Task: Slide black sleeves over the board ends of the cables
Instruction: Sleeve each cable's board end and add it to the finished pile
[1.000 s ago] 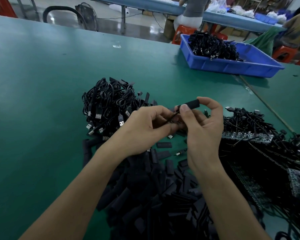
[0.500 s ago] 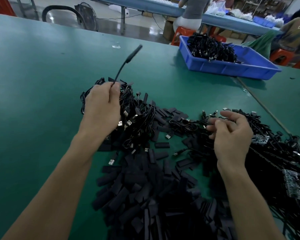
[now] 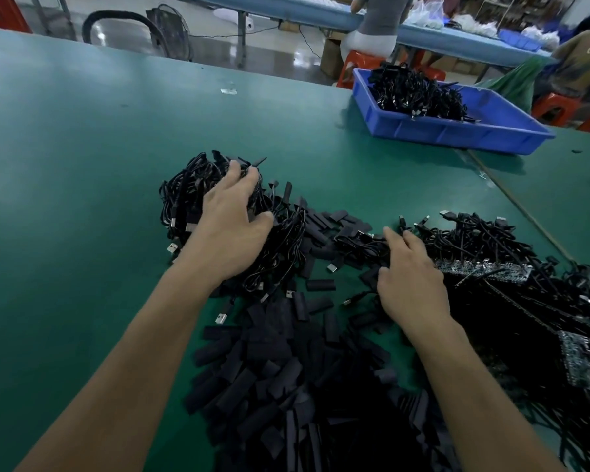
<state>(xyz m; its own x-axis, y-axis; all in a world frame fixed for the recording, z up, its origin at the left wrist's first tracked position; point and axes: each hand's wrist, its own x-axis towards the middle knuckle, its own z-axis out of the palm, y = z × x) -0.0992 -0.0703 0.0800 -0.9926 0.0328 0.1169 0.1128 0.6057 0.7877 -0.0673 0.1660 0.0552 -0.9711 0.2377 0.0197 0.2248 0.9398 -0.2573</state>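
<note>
Head view looks down on a dark green table top (image 3: 82, 158); the left hand (image 3: 229, 229) lies palm down on a tangled heap of thin black cables with silver USB plugs (image 3: 181, 199) at the left; its fingers (image 3: 234, 175) are spread and nearly straight, tips sunk among the loops, thumb splayed to the side, and nothing is plainly gripped; the right hand (image 3: 413, 284) reaches forward with its fingers stretched out and only slightly bent, the tips touching cables at the near edge of a second, looser pile of black cables (image 3: 491, 240) on the right; it holds nothing that shows. Among that pile lie strips of small circuit boards (image 3: 484, 269), silvery against the black. Short flat black sleeves (image 3: 280, 379) are heaped on the table between and below the two forearms, with loose ones scattered up between the two cable heaps. Well apart, toward the far right, a blue plastic tray (image 3: 457, 132) holds more black cables (image 3: 416, 93).
</note>
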